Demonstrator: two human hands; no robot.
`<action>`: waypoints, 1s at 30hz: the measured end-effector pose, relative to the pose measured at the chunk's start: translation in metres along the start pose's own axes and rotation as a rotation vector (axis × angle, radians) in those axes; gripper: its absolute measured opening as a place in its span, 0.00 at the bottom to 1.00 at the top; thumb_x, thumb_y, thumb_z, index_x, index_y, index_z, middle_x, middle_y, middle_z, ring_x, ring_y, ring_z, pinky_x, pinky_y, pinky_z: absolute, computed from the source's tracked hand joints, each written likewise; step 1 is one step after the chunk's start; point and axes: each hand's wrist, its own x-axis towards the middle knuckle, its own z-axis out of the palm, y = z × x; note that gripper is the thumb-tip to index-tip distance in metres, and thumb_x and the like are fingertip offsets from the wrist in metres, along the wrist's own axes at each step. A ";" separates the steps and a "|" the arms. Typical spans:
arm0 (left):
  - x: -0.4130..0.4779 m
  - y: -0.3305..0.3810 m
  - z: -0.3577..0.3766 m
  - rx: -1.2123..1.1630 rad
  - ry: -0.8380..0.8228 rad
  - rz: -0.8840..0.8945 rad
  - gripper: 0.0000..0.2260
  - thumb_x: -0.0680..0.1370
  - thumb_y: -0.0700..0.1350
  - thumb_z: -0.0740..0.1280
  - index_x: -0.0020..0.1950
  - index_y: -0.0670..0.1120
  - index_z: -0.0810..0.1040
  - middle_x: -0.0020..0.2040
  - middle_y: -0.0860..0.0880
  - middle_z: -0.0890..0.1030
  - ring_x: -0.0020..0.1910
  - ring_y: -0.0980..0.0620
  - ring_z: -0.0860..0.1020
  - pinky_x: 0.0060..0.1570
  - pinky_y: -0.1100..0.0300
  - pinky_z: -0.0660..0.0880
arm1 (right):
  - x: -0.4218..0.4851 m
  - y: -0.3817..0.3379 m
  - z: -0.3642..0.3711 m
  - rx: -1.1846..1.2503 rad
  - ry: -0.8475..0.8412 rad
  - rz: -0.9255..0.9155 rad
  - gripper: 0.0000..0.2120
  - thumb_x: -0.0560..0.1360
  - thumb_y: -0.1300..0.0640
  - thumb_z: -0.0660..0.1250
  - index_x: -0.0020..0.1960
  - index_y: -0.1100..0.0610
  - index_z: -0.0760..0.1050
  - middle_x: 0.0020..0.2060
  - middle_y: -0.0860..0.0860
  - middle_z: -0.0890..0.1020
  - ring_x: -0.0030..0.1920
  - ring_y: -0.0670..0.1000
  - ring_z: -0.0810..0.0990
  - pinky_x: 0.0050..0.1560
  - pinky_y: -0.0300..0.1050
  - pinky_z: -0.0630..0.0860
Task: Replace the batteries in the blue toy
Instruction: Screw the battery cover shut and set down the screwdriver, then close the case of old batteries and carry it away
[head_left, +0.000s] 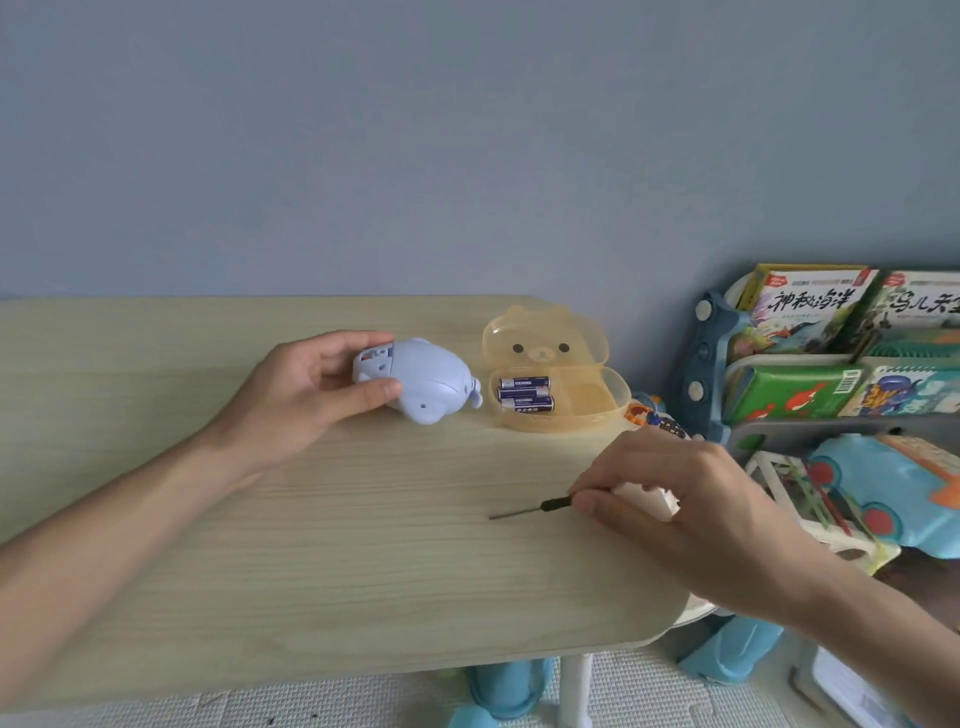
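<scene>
A light blue whale-shaped toy (426, 384) lies on its side on the wooden table (311, 545), its open battery end turned left. My left hand (306, 395) grips that end between thumb and fingers. To its right an orange bear-faced box (550, 358) stands open with two or three blue batteries (524, 395) inside. Near the table's right edge my right hand (675, 509) pinches the black handle of a small screwdriver (535, 508), whose thin shaft points left just above the tabletop.
A rack with picture books (810, 332) stands off the table's right side, above a blue and orange toy car (893, 493) and other toys. The table's rounded front right corner is near my right wrist. A blue-grey wall runs behind.
</scene>
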 end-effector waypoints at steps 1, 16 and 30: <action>0.002 0.000 0.000 0.003 -0.001 -0.006 0.23 0.74 0.41 0.78 0.69 0.50 0.82 0.58 0.55 0.89 0.58 0.56 0.87 0.54 0.72 0.79 | -0.001 0.001 0.002 0.009 -0.014 -0.005 0.06 0.78 0.47 0.71 0.49 0.45 0.87 0.44 0.39 0.84 0.50 0.44 0.82 0.52 0.35 0.74; 0.003 -0.003 -0.007 0.020 -0.001 -0.018 0.31 0.63 0.53 0.82 0.66 0.54 0.83 0.62 0.54 0.88 0.59 0.48 0.87 0.68 0.50 0.77 | 0.001 0.012 0.005 0.015 -0.049 0.017 0.16 0.74 0.36 0.69 0.53 0.44 0.87 0.49 0.37 0.82 0.52 0.43 0.81 0.54 0.36 0.75; 0.042 0.080 0.008 0.466 0.078 0.190 0.14 0.80 0.60 0.70 0.60 0.54 0.86 0.58 0.59 0.88 0.59 0.61 0.84 0.63 0.61 0.75 | 0.070 0.066 -0.039 0.061 -0.118 0.309 0.62 0.54 0.26 0.75 0.82 0.44 0.57 0.74 0.41 0.70 0.66 0.38 0.72 0.67 0.45 0.74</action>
